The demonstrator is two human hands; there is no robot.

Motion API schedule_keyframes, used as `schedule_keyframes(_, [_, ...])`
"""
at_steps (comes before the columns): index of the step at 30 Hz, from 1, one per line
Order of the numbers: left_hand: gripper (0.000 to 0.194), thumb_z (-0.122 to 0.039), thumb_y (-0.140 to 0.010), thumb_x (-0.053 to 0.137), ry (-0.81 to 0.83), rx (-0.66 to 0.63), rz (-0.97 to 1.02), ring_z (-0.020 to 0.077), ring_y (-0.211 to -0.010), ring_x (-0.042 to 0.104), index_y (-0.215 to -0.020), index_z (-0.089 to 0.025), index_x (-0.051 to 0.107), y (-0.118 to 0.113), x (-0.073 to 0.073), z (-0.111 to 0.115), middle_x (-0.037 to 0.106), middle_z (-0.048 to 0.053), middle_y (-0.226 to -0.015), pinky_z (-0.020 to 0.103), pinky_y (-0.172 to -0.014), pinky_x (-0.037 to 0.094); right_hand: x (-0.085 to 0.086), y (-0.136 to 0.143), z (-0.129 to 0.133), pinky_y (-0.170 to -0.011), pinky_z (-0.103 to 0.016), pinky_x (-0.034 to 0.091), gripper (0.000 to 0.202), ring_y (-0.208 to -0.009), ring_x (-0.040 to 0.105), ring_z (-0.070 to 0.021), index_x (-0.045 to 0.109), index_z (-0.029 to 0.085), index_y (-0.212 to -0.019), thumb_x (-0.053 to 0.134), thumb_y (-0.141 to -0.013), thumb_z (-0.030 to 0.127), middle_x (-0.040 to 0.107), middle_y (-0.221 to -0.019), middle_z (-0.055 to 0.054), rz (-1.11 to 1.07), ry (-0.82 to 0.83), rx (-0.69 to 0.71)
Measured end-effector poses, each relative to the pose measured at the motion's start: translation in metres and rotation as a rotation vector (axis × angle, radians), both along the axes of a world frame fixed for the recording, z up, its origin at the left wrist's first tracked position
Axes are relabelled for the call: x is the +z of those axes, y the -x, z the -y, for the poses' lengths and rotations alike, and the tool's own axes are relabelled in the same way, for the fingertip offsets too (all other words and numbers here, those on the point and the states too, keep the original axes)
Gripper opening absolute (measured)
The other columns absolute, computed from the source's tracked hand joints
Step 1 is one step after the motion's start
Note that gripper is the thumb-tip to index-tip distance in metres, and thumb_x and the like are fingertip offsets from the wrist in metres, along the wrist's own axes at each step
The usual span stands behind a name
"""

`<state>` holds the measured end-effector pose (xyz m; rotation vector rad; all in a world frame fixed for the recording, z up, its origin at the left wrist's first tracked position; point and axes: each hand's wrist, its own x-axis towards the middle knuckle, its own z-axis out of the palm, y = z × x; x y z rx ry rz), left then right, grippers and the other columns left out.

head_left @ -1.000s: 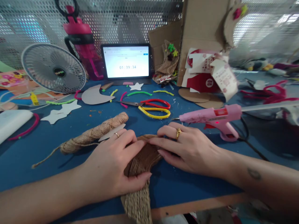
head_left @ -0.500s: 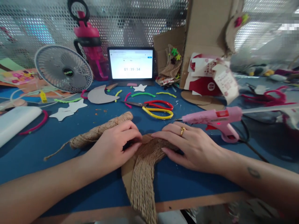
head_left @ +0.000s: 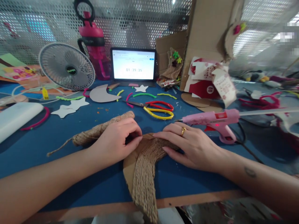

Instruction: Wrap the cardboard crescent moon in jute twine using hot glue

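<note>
A crescent-shaped piece of cardboard [head_left: 130, 165], partly covered with rows of jute twine [head_left: 144, 174], extends over the table's front edge. My right hand [head_left: 190, 144], with a ring on one finger, grips the crescent's upper right part, fingers over the twine and thumb along the inner edge. At the crescent's upper left edge, my left hand [head_left: 119, 137] is closed in a pinch of thumb and fingertips; whatever is between them is too small to make out. Behind that hand lies a roll of jute twine [head_left: 93, 132] with a loose end to the left.
Beyond my right hand rests a pink glue gun [head_left: 210, 118], its light red. Scissors [head_left: 161, 110] with red and yellow handles lie mid-table. Farther back are a grey crescent [head_left: 101, 94], white stars [head_left: 64, 110], a fan [head_left: 67, 67], a bottle [head_left: 95, 53] and a tablet [head_left: 133, 65].
Both hands keep almost the same hold on the crescent. The view has shifted slightly, and the tablet's timer reads one second more.
</note>
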<state>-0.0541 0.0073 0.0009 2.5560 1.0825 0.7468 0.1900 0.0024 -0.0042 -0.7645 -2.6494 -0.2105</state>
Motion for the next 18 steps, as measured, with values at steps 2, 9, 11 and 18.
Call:
schedule_keyframes(2, [0.008, -0.010, -0.081, 0.052, 0.005, 0.007, 0.002, 0.0115, -0.072, 0.052, -0.078, -0.015, 0.058, 0.000, 0.000, 0.000, 0.056, 0.001, -0.079, 0.024, -0.064, 0.042, 0.000, 0.000, 0.000, -0.070, -0.033, 0.054, 0.032, -0.088, 0.059, -0.0198, 0.058, 0.017, -0.118, 0.046, -0.089, 0.024, 0.062, -0.097, -0.008, 0.003, 0.000, 0.001])
schedule_keyframes(9, [0.009, -0.010, -0.081, 0.052, -0.008, 0.010, 0.014, 0.0115, -0.071, 0.052, -0.079, -0.016, 0.058, -0.001, -0.002, -0.001, 0.057, 0.000, -0.079, 0.025, -0.064, 0.043, -0.003, 0.002, -0.002, -0.068, -0.032, 0.054, 0.036, -0.086, 0.059, -0.0184, 0.059, 0.020, -0.122, 0.043, -0.090, 0.022, 0.061, -0.097, -0.008, 0.021, -0.002, 0.004])
schedule_keyframes(11, [0.009, -0.010, -0.081, 0.052, -0.010, 0.006, 0.019, 0.0115, -0.071, 0.053, -0.079, -0.016, 0.059, -0.001, -0.003, -0.002, 0.057, 0.001, -0.080, 0.025, -0.065, 0.044, -0.001, 0.002, -0.002, -0.069, -0.033, 0.054, 0.036, -0.086, 0.059, -0.0189, 0.058, 0.018, -0.122, 0.044, -0.090, 0.023, 0.062, -0.097, -0.009, 0.021, -0.020, 0.002])
schedule_keyframes(18, [0.010, -0.012, -0.082, 0.051, -0.023, 0.023, 0.023, 0.0119, -0.070, 0.055, -0.083, -0.015, 0.060, -0.001, -0.005, -0.003, 0.058, 0.002, -0.080, 0.025, -0.063, 0.044, 0.017, -0.016, 0.012, -0.071, -0.034, 0.051, 0.027, -0.084, 0.062, -0.0199, 0.059, 0.019, -0.113, 0.055, -0.086, 0.023, 0.066, -0.095, -0.007, 0.061, -0.289, -0.033])
